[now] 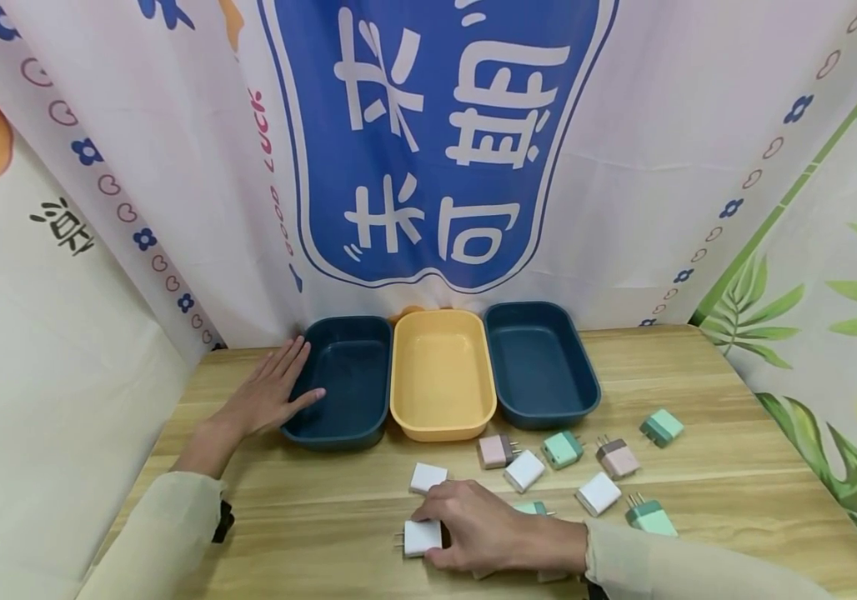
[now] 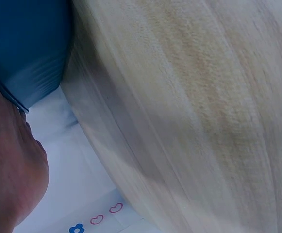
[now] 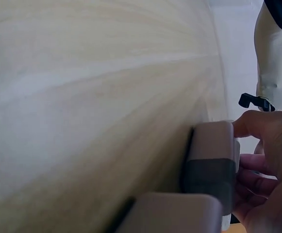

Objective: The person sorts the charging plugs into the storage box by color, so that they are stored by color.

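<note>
In the head view my right hand (image 1: 483, 527) pinches a white plug-in charger (image 1: 422, 539) between thumb and fingers, its prongs pointing left. Just above those fingers lies a second white charger (image 1: 428, 477). A mint charger (image 1: 532, 507) is partly covered by the hand. In the right wrist view the hand (image 3: 272, 165) is beside a pink-and-grey charger (image 3: 210, 141), with another pink one (image 3: 170, 213) in front. My left hand (image 1: 267, 395), fingers straight, rests against the left rim of a dark blue tray (image 1: 334, 442).
A yellow tray (image 1: 443, 432) and a second dark blue tray (image 1: 551, 417) stand in a row beside the first. Several pink, mint and white chargers lie scattered at the right, among them a mint one (image 1: 662, 427). A printed curtain (image 1: 623, 208) hangs behind the wooden table (image 1: 308, 517).
</note>
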The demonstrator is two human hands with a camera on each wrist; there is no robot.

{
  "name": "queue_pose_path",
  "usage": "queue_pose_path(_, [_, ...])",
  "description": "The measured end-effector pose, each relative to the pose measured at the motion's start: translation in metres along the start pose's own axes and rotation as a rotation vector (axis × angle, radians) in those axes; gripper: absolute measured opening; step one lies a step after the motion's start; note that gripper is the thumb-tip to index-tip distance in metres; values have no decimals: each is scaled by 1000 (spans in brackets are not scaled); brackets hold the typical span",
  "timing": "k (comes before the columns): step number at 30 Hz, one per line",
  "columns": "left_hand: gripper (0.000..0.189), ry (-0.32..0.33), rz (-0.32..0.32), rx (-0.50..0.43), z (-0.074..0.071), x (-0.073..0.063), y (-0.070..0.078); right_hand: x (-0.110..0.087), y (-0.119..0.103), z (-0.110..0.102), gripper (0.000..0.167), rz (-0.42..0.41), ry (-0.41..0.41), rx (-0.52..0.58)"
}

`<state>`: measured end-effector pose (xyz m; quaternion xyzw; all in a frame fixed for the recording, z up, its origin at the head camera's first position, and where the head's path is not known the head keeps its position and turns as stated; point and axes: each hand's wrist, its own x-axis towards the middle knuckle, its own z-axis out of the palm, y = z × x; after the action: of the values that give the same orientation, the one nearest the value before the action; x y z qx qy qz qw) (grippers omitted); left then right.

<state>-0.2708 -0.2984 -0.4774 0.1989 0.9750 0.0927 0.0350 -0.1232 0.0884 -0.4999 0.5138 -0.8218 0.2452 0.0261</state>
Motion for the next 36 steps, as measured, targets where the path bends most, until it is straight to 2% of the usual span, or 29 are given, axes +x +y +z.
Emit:
queue_pose_path(14, [100, -5, -3, 23, -2, 1, 3, 11, 6, -20, 34, -53, 90, 106])
queue_pose_path(24, [99, -4, 0, 28, -1, 0, 3, 26, 14, -37, 36, -27, 150, 128])
queue_pose_path(36, [99, -5, -4, 49, -2, -2, 5, 50, 22, -51, 36, 78, 204, 181])
